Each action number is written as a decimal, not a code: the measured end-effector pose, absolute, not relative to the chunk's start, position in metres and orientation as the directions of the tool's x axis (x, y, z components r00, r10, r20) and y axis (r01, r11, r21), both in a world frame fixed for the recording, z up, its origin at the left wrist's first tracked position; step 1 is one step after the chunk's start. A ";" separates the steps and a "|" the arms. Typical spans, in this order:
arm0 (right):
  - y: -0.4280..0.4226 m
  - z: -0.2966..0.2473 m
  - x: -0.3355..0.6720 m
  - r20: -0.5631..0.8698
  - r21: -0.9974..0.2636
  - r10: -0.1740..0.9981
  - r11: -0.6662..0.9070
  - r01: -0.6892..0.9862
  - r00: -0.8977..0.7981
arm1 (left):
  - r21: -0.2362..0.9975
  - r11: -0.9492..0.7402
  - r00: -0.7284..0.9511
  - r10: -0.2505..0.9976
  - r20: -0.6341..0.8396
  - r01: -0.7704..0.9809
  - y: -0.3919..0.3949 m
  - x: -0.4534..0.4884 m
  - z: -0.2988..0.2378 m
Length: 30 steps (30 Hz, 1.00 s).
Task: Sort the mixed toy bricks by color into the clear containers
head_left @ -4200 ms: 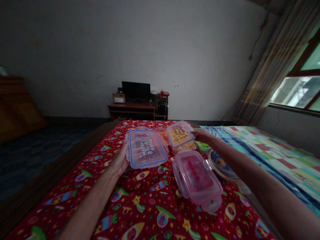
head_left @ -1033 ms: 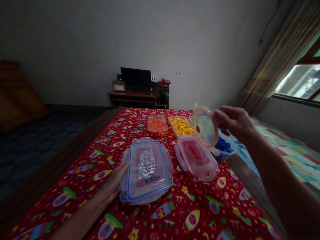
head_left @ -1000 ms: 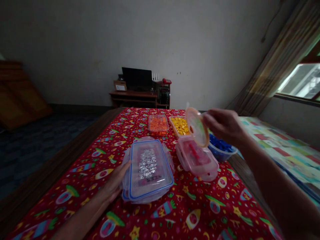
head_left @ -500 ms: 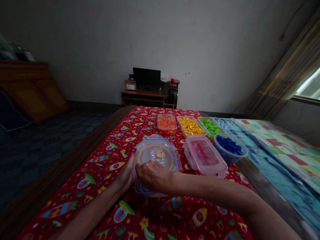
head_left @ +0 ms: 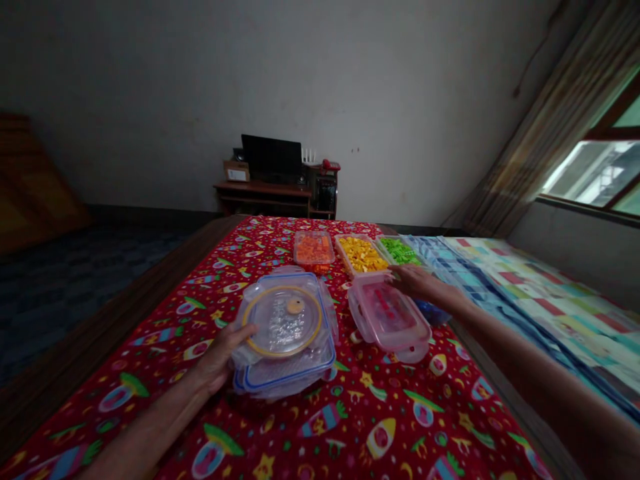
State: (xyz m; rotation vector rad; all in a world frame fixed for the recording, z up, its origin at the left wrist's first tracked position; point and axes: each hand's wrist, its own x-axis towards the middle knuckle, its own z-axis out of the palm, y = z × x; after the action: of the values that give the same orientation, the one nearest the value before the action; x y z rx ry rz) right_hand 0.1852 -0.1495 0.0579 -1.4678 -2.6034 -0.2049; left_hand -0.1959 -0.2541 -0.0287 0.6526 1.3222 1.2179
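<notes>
My left hand (head_left: 219,355) grips the near left edge of a stack of clear lids (head_left: 287,363) with blue rims, thumb on top. A round lid with an orange rim (head_left: 281,321) lies on that stack. My right hand (head_left: 414,281) rests on the far right corner of a pink-lidded box (head_left: 388,318) holding red pieces; its fingers curl over the edge. Behind it stand open boxes of orange pieces (head_left: 313,250), yellow pieces (head_left: 361,254) and green pieces (head_left: 399,251). A blue-filled bowl is mostly hidden by my right wrist.
All stands on a red patterned cloth (head_left: 320,427) over a wooden table (head_left: 115,327). A checked coloured cover (head_left: 530,293) lies to the right. A desk with a monitor (head_left: 273,160) stands at the far wall. A window with a curtain is at right.
My right hand set the round lid on the stack, let go and moved right to the pink-lidded box. My left hand stays on the stack.
</notes>
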 end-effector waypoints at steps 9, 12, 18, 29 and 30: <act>-0.126 0.062 0.161 -0.137 0.042 0.881 0.462 0.886 -0.453 | 0.911 0.307 -0.215 0.904 -0.369 -0.274 -0.262 -0.214 -0.026; -0.123 0.070 0.161 -0.113 0.009 0.911 0.400 0.916 -0.397 | 0.914 0.317 -0.217 0.902 -0.373 -0.254 -0.260 -0.214 -0.029; -0.121 0.094 0.168 0.008 -0.193 0.965 0.259 0.946 -0.263 | 0.926 0.293 -0.199 0.918 -0.342 -0.237 -0.258 -0.216 -0.033; -0.133 0.163 0.077 0.074 -0.604 0.877 0.419 0.678 -0.476 | 0.903 0.294 -0.125 0.930 -0.347 -0.314 -0.259 -0.216 -0.036; -0.132 0.163 0.055 0.077 -0.518 0.852 0.478 0.709 -0.518 | 0.907 0.284 -0.125 0.934 -0.335 -0.312 -0.259 -0.216 -0.038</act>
State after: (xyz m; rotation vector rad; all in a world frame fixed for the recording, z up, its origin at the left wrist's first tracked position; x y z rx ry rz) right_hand 0.0554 -0.1320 0.1632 -1.3184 -2.4044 0.6175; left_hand -0.2164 -0.2591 -0.0375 0.6724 1.2474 1.2172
